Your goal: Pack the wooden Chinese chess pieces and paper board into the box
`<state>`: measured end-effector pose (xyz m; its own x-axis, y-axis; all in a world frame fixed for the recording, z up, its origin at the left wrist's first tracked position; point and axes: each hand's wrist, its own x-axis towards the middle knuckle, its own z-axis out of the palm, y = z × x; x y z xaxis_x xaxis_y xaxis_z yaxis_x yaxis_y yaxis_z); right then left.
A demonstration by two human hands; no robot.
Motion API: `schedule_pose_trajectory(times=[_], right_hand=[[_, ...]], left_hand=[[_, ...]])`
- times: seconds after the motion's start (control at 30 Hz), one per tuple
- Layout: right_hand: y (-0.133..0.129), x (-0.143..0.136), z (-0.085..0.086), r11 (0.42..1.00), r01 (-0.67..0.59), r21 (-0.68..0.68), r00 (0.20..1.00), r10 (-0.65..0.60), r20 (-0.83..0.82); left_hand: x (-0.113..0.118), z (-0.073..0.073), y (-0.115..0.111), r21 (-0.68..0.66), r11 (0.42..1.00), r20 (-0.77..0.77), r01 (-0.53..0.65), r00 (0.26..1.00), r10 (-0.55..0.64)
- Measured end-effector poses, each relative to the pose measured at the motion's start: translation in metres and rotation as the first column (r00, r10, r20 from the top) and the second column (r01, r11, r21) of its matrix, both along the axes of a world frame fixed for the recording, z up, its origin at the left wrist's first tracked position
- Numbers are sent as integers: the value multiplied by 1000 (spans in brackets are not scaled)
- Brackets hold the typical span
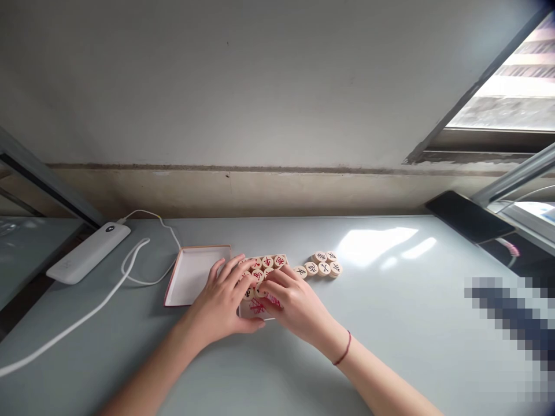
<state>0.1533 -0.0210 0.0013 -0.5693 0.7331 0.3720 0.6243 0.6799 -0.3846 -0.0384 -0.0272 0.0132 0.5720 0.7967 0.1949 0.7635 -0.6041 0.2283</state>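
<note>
A shallow box [245, 312] holds rows of round wooden Chinese chess pieces, with red-marked pieces [267, 262] at the back and black-marked ones in front of them. Red markings show on the box floor at its near end. My left hand [221, 300] lies over the box's left side, fingers spread and thumb by the near edge. With closed fingertips, my right hand [299, 301] grips a black-marked Chinese chess piece [260, 290] at the front row. Just right of the box, several black-marked pieces [323, 268] are on the table, some stacked.
A box lid [197, 276], inside up, lies left of the box on the grey table [390, 323]. Farther left are a white power bank [89, 253] and its white cable [99, 309]. A dark phone-like slab [470, 216] leans at the far right. The wall [260, 193] borders the back edge.
</note>
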Motion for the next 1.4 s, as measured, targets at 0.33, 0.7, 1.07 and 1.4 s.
schedule_pose_trajectory(times=[0.33,0.7,1.07,1.4], right_hand=[[32,48,18,932,359,-37,932,-361,-36],[57,79,19,674,642,-365,765,-596,244],[62,81,19,677,656,-334,754,-567,333],[40,67,45,744,327,-584,793,-551,-259]], left_hand=[[-1,-1,0,16,999,28,30,999,-31],[2,1,0,57,995,55,83,995,-86],[5,4,2,37,988,55,149,987,-151],[24,21,3,141,989,344,54,934,-100]])
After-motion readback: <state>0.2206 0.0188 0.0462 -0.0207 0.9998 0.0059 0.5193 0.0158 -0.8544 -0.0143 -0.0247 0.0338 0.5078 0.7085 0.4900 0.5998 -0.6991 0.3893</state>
